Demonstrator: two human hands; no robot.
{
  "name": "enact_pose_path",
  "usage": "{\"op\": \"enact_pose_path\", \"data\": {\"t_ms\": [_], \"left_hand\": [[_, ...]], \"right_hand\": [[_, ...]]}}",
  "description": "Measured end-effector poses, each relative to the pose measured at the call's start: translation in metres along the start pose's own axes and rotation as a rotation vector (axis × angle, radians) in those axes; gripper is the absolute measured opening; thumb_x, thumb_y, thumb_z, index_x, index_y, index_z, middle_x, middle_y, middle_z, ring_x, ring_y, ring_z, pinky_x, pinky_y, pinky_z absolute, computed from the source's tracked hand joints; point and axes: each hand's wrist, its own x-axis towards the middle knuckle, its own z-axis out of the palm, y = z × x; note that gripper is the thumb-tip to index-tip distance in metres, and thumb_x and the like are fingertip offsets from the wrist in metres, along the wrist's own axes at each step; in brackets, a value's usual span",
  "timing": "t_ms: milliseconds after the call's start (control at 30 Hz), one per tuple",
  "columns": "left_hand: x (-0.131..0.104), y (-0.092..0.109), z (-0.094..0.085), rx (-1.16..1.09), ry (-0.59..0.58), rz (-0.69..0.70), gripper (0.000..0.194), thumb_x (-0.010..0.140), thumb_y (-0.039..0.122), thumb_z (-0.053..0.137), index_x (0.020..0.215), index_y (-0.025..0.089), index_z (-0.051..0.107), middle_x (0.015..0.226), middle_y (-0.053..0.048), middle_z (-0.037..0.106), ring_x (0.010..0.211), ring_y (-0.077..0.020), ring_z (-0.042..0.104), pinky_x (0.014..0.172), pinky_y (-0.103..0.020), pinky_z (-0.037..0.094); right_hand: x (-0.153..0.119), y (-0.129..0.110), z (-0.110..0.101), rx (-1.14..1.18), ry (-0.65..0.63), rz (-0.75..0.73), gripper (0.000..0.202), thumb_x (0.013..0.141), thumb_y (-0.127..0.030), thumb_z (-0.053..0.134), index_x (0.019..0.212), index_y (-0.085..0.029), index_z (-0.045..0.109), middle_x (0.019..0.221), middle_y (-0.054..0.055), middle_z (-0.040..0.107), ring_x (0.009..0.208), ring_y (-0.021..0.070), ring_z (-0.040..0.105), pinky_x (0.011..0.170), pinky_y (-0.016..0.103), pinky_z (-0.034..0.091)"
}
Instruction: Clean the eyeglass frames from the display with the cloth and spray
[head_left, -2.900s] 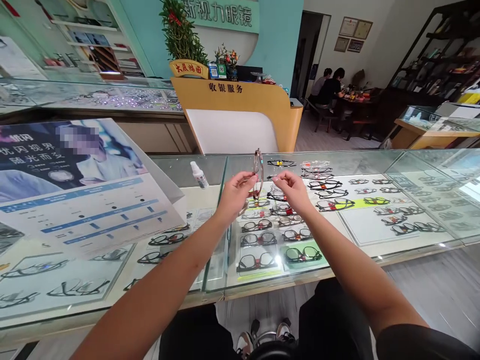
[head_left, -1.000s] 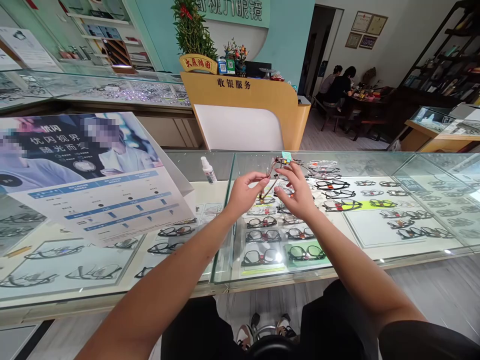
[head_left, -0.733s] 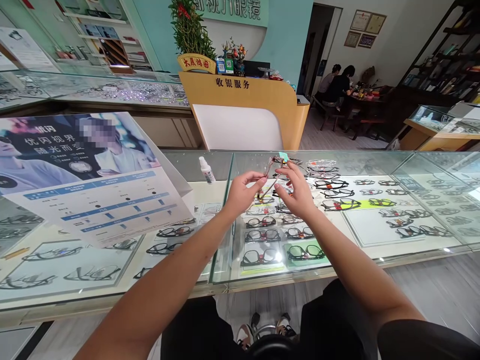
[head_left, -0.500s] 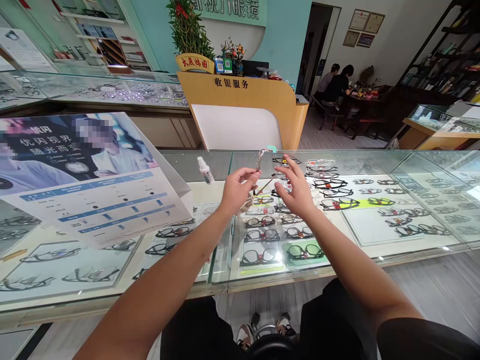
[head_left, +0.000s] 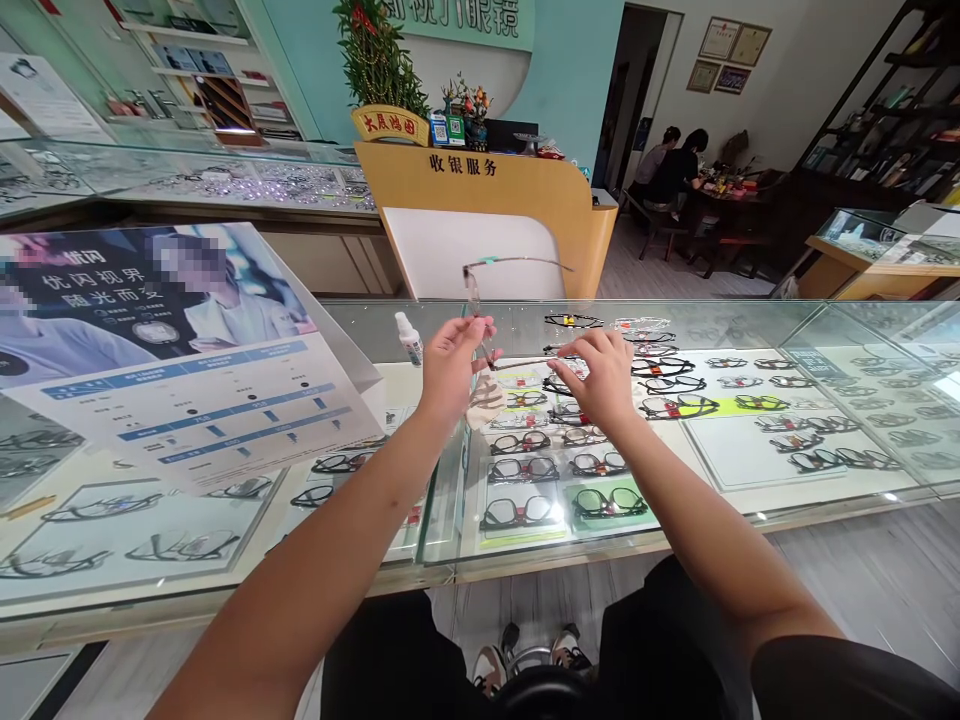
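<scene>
A pair of thin-rimmed eyeglasses [head_left: 472, 287] is held up above the glass counter, turned sideways with both temples pointing right. My left hand [head_left: 448, 372] pinches the front of the frame around the lenses, partly hiding it. The fingertips of my right hand [head_left: 602, 372] are closed on the end of the nearer temple. The farther temple stretches free above, with a small green piece near its hinge. Below my hands, rows of eyeglass frames [head_left: 523, 470] lie inside the display case.
The glass display counter [head_left: 675, 535] runs across in front of me. At left stands a folded printed sign [head_left: 225, 400], with a white spray bottle [head_left: 409, 338] beside it. Behind is a wooden cashier desk [head_left: 480, 180]. Two people [head_left: 671, 175] sit at a table farther back.
The eyeglasses have turned so their temples point right, the farther one now showing fully. My left hand moved slightly left; my right fingers, spread before, have closed on the nearer temple.
</scene>
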Motion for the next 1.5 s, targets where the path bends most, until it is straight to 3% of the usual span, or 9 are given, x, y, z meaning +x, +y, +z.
{"op": "enact_pose_path", "data": {"t_ms": [167, 367, 567, 767, 867, 967, 1067, 1300, 1500], "left_hand": [[0.005, -0.002, -0.004, -0.053, 0.006, -0.034, 0.054, 0.071, 0.063, 0.100, 0.097, 0.024, 0.073, 0.135, -0.010, 0.078, 0.123, -0.0270, 0.073, 0.084, -0.038, 0.070], [-0.010, -0.017, 0.008, 0.013, -0.163, -0.070, 0.052, 0.068, 0.057, 0.104, 0.098, 0.022, 0.081, 0.138, -0.009, 0.077, 0.124, -0.0257, 0.071, 0.098, -0.042, 0.068], [-0.028, -0.031, 0.018, -0.001, -0.358, -0.112, 0.047, 0.075, 0.052, 0.101, 0.103, 0.019, 0.082, 0.153, -0.013, 0.070, 0.129, -0.0296, 0.069, 0.102, -0.043, 0.064], [-0.034, -0.027, 0.019, 0.119, -0.426, 0.035, 0.035, 0.089, 0.047, 0.090, 0.105, 0.020, 0.073, 0.153, -0.015, 0.069, 0.138, -0.0314, 0.069, 0.116, -0.048, 0.056], [-0.030, -0.022, 0.015, 0.336, -0.290, 0.249, 0.029, 0.097, 0.041, 0.079, 0.118, 0.024, 0.068, 0.150, -0.015, 0.070, 0.142, -0.0309, 0.067, 0.123, -0.051, 0.050], [-0.015, -0.017, 0.002, 0.597, 0.020, 0.563, 0.028, 0.101, 0.032, 0.071, 0.125, 0.024, 0.061, 0.146, -0.016, 0.069, 0.147, -0.0301, 0.062, 0.131, -0.052, 0.042], [0.007, -0.015, -0.016, 0.728, 0.309, 0.681, 0.043, 0.097, 0.025, 0.070, 0.136, 0.022, 0.053, 0.156, -0.021, 0.060, 0.157, -0.0325, 0.052, 0.137, -0.054, 0.035], [0.044, -0.023, -0.050, 0.786, 0.550, 0.476, 0.077, 0.092, 0.016, 0.071, 0.161, 0.017, 0.037, 0.180, -0.027, 0.036, 0.175, -0.0373, 0.029, 0.144, -0.057, 0.022], [0.061, -0.039, -0.068, 0.682, 0.498, 0.157, 0.076, 0.098, 0.014, 0.067, 0.165, 0.018, 0.032, 0.170, -0.026, 0.051, 0.160, -0.0360, 0.055, 0.135, -0.054, 0.041]], "right_hand": [[-0.001, -0.004, -0.002, -0.008, -0.022, -0.024, 0.028, 0.105, -0.052, 0.074, 0.103, -0.026, 0.084, 0.103, 0.010, 0.073, 0.109, 0.0338, 0.059, 0.105, 0.053, 0.042], [-0.005, -0.011, -0.002, 0.097, -0.042, -0.092, 0.047, 0.103, -0.052, 0.074, 0.141, -0.024, 0.075, 0.143, 0.014, 0.076, 0.136, 0.0388, 0.059, 0.118, 0.059, 0.045], [-0.010, -0.014, 0.009, 0.268, -0.154, -0.175, 0.046, 0.110, -0.046, 0.066, 0.150, -0.025, 0.071, 0.145, 0.015, 0.078, 0.136, 0.0375, 0.067, 0.118, 0.059, 0.054], [-0.014, -0.011, 0.012, 0.358, -0.135, -0.184, 0.047, 0.112, -0.046, 0.060, 0.152, -0.024, 0.070, 0.141, 0.017, 0.080, 0.130, 0.0382, 0.071, 0.112, 0.058, 0.058], [-0.014, -0.011, 0.007, 0.344, -0.134, -0.142, 0.047, 0.112, -0.050, 0.059, 0.149, -0.024, 0.073, 0.143, 0.018, 0.079, 0.132, 0.0395, 0.072, 0.113, 0.059, 0.057], [-0.012, -0.009, 0.003, 0.330, -0.106, -0.098, 0.050, 0.113, -0.052, 0.056, 0.152, -0.025, 0.072, 0.146, 0.017, 0.078, 0.133, 0.0395, 0.071, 0.115, 0.059, 0.056], [-0.012, -0.008, 0.001, 0.311, -0.097, -0.086, 0.050, 0.113, -0.051, 0.055, 0.152, -0.025, 0.073, 0.147, 0.018, 0.077, 0.134, 0.0399, 0.069, 0.116, 0.060, 0.054], [-0.013, -0.014, 0.001, 0.301, -0.123, -0.093, 0.052, 0.114, -0.053, 0.051, 0.151, -0.023, 0.073, 0.146, 0.018, 0.077, 0.134, 0.0399, 0.069, 0.115, 0.059, 0.055], [-0.014, -0.014, 0.002, 0.312, -0.124, -0.085, 0.054, 0.115, -0.053, 0.049, 0.155, -0.023, 0.071, 0.149, 0.018, 0.076, 0.139, 0.0396, 0.067, 0.120, 0.061, 0.052]]}}
